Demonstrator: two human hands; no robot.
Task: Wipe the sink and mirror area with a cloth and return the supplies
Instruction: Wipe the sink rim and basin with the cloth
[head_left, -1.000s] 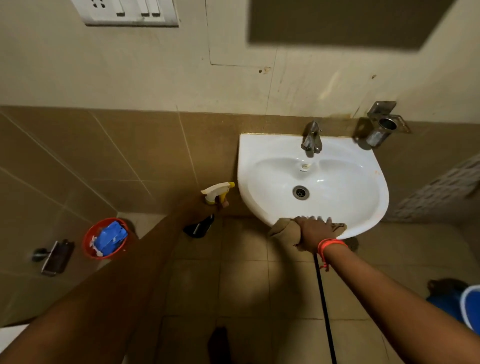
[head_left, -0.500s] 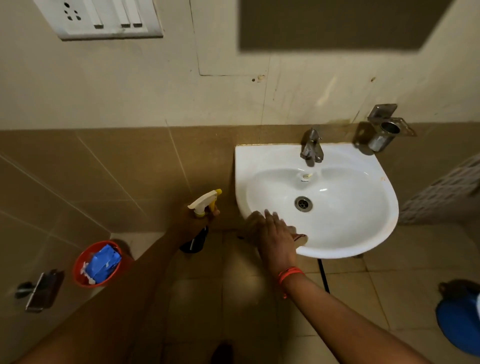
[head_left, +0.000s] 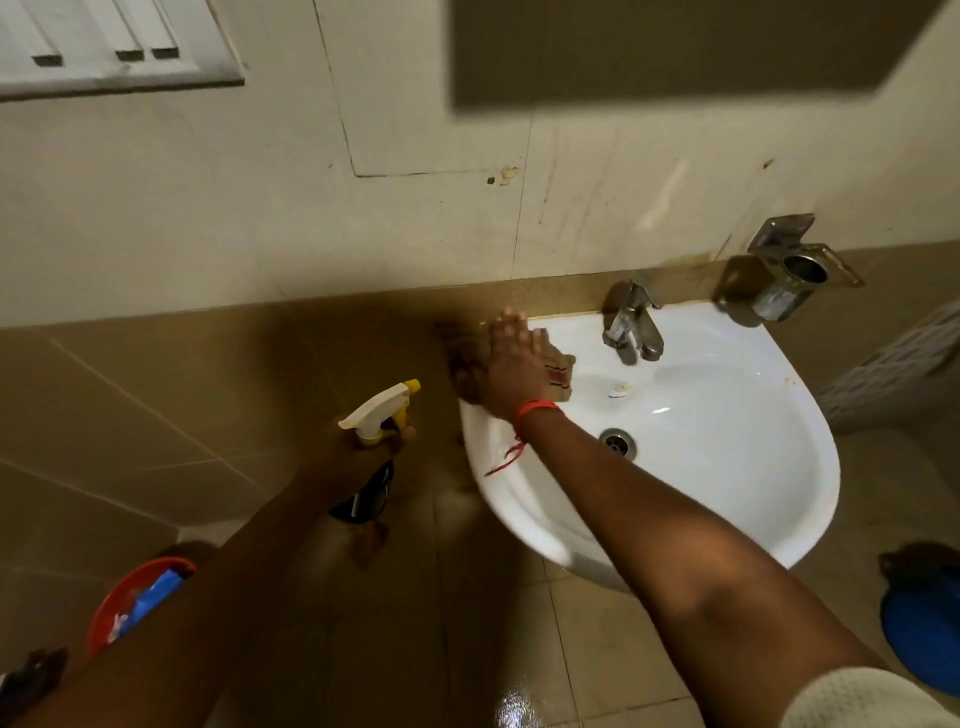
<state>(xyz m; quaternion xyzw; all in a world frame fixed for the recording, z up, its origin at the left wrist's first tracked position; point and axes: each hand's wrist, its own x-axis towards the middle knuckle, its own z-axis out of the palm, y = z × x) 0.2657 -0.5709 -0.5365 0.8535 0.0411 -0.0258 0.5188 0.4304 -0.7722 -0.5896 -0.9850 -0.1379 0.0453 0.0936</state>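
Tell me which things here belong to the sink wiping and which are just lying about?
In the job:
- cloth, pressed flat under the right hand
- sink, at its back left corner
- spray bottle, in the left hand

Lying about:
- red bucket with something blue inside
- blue container on the floor
- metal holder on the wall
- tap, untouched

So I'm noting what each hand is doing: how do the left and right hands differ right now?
The left hand is closed around the spray bottle, held upright in the air beside the sink. The right hand lies flat with fingers spread, pressing the cloth onto the sink's back left rim. The right wrist has an orange band; the left shows none. Both arms are bare.
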